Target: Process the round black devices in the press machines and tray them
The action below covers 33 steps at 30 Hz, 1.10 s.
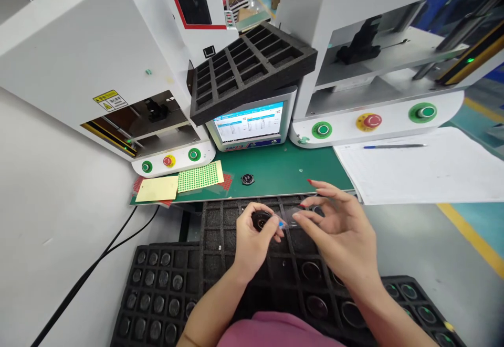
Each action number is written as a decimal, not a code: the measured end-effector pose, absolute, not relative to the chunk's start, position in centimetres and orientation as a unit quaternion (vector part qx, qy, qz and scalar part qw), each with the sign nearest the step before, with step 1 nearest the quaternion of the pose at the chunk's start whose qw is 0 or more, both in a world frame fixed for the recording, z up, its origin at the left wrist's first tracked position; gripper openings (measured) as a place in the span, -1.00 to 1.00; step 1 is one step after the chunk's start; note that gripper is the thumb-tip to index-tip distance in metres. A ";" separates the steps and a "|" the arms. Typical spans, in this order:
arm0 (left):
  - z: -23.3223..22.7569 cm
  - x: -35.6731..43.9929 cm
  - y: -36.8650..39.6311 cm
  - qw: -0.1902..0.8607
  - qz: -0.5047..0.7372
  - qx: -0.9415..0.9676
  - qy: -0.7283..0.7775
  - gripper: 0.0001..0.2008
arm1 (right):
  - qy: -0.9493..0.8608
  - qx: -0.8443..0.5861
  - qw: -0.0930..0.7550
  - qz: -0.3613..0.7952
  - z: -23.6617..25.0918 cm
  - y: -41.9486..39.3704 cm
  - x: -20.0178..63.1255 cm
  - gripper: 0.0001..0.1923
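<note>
My left hand (pixel 252 244) is closed around a round black watch case (pixel 260 220), with the thumb pressed on its near edge. A blue tab (pixel 281 224) shows beside that thumb. To the right, my right hand (pixel 344 226) pinches a clear plastic film (pixel 289 217) between thumb and a finger, its other fingers raised. The film reaches toward the watch case; whether it is still attached there I cannot tell. Both hands are above a black foam tray (pixel 220 231) with round dark pieces in some compartments. A lit watch (pixel 248 179) lies on the green tabletop (pixel 291 171).
White press machines stand left (pixel 173 158) and right (pixel 346 121), with green and red buttons. Between them, a foam tray (pixel 252 69) leans over a monitor (pixel 252 124). Sticker sheets (pixel 200 177) lie left; papers (pixel 425 171) and a pen (pixel 394 146) lie right. More filled trays (pixel 187 255) flank the middle one.
</note>
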<state>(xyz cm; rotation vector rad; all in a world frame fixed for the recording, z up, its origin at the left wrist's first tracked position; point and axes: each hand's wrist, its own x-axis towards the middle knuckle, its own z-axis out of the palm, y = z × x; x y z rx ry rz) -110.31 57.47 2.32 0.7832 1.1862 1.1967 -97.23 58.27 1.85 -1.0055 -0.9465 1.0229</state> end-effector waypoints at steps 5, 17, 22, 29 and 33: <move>2.6 -110.7 57.4 0.706 0.498 0.248 0.438 -0.64 | -0.395 -0.452 0.659 0.454 2.8 57.8 -96.5 -0.58; 2.4 -110.4 56.8 0.637 0.455 0.390 0.484 -0.46 | -0.409 -0.447 0.627 0.490 2.3 56.8 -98.1 -0.62; 2.6 -110.4 56.3 0.617 0.462 0.408 0.489 -0.50 | -0.389 -0.448 0.642 0.485 2.3 56.4 -98.9 -0.59; 2.7 -110.1 55.8 0.590 0.463 0.423 0.509 -0.69 | -0.381 -0.450 0.655 0.473 2.2 56.4 -99.4 -0.58; 2.5 -110.2 55.7 0.568 0.462 0.441 0.519 -0.65 | -0.389 -0.456 0.648 0.470 2.2 56.2 -99.5 -0.57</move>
